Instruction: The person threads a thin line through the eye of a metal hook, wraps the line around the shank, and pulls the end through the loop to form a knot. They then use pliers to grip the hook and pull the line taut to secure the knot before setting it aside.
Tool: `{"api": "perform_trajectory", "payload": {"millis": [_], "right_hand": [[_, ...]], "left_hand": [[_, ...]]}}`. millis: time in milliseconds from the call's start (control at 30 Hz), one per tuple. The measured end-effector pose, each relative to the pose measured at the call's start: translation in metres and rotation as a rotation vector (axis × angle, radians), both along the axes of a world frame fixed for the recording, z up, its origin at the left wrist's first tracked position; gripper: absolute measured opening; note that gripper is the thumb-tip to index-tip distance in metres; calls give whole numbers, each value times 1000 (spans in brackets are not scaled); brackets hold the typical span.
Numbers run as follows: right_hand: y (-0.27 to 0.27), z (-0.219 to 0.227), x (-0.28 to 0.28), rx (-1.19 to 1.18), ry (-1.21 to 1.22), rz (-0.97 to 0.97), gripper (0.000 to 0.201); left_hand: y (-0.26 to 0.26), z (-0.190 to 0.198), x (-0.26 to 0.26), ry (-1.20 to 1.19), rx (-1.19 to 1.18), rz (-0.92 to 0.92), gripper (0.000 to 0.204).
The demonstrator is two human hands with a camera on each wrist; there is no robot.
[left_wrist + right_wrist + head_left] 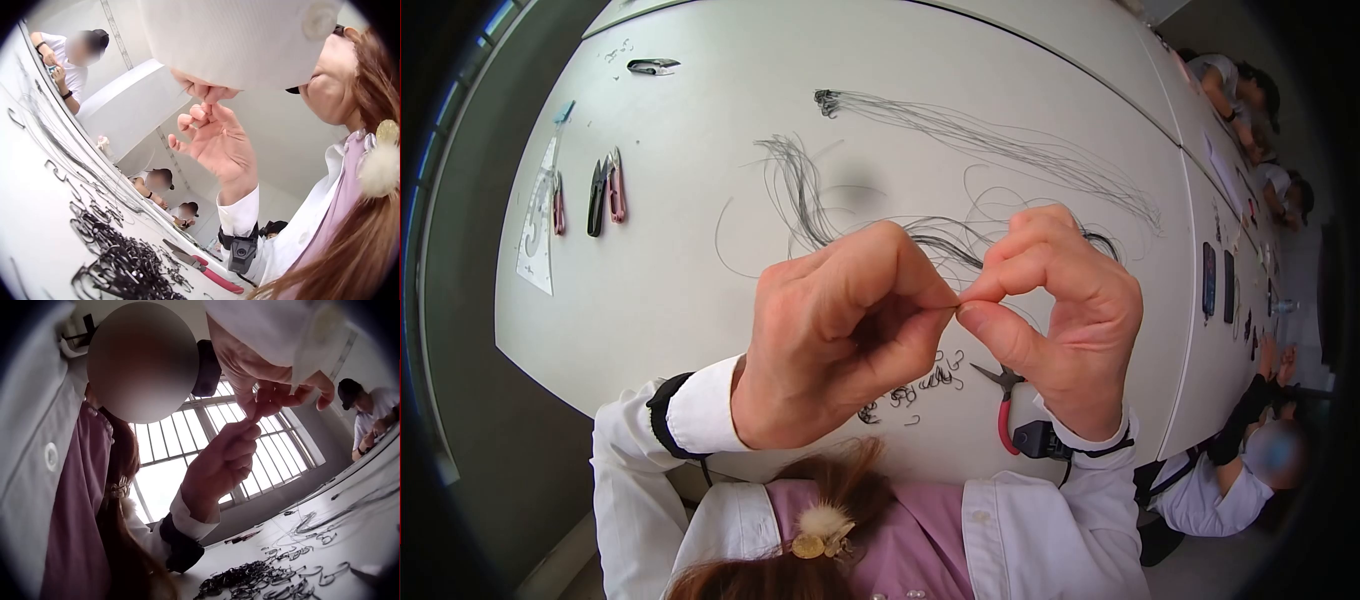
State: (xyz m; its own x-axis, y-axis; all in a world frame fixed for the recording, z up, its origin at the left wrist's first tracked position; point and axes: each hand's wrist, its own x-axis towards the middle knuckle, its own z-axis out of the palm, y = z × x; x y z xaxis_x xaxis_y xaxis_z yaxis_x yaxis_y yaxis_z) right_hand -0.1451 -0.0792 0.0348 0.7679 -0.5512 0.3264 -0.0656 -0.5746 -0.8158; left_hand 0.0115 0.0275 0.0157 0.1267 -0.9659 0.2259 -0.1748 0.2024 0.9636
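Observation:
The left hand [830, 330] and the right hand [1060, 310] meet fingertip to fingertip above the table. Both pinch a thin line between thumb and forefinger; little of it shows, and whether a hook is on it I cannot tell. In the left wrist view the right hand [219, 147] has its other fingers loosely bent. The left hand [222, 462] has its fingers curled in the right wrist view. Behind the hands a bundle of dark lines [800, 195] lies on the table. Loose black hooks [940, 376] lie below them, heaped in the left wrist view [119, 256].
Red-handled pliers [1005, 405] lie beside the hooks. A second line bundle [1000, 145] with hooks at one end stretches across the back. Thread snips [597, 195], a clear set square [538, 225] and black snips [653, 67] lie at left. Other people sit along the tables at right.

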Motion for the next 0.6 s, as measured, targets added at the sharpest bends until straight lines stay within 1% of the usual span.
{"api": "perform_trajectory", "payload": {"millis": [33,67,100,133,167,200,233,300,433,467,533,567,600], "right_hand": [[0,-1,0,-12,-26,-22,13],[0,0,0,-12,-25,-22,13],[0,1,0,-80,-14,-40,13],[-1,1,0,-149,-2,-58,12],[0,1,0,-149,-2,-57,12],[1,1,0,-214,0,-78,12],[1,0,1,-278,2,-99,12],[2,1,1,-311,9,-99,13],[2,-3,4,-373,-11,-111,16],[4,-2,5,-375,-11,-105,16],[8,1,7,-266,-51,-183,22],[9,2,5,-266,-50,-179,22],[8,3,0,-394,-49,-182,25]], "left_hand": [[0,0,1,1,1,0,8],[0,1,2,3,55,-19,8],[-1,2,3,6,108,-38,7],[-1,4,4,7,108,-38,7],[-2,6,4,118,198,-46,6],[-2,7,4,229,287,-54,5],[-2,7,4,231,287,-52,5],[-2,6,4,357,329,-55,5],[-3,8,5,378,359,-21,5],[-3,7,5,400,351,-5,6],[-3,7,5,424,343,15,7],[-3,6,5,431,307,38,7],[-4,6,5,438,271,61,8]]}}
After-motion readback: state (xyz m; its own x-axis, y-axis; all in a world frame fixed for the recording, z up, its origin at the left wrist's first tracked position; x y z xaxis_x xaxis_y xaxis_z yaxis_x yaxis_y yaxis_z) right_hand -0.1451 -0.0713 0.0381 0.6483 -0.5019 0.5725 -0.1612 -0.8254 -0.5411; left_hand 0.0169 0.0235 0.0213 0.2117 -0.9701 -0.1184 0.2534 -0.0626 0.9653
